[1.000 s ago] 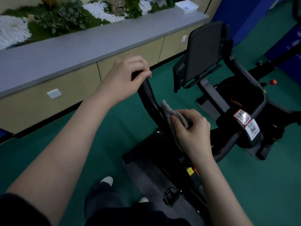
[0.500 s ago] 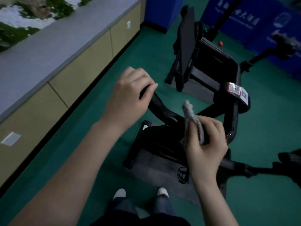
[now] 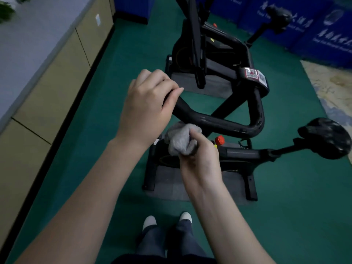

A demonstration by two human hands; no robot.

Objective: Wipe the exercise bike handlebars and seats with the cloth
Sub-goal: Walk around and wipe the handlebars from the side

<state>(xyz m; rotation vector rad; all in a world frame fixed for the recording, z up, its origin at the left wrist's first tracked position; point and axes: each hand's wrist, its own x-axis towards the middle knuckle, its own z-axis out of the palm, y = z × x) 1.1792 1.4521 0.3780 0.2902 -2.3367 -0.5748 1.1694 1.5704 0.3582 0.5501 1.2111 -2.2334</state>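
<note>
Green floor (image 3: 285,206) below — left hand (image 3: 148,105) still grips the handlebar (image 3: 219,122); right hand (image 3: 200,159) now clutches the cloth (image 3: 181,143) (balled up).

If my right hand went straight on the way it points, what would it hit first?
Most likely the handlebar, the black tube just beyond the cloth your right hand holds, though depth is hard to judge from above.

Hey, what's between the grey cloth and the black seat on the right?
In the head view, a red knob sits beside the cloth, then the black seat arm runs to the seat.
</note>
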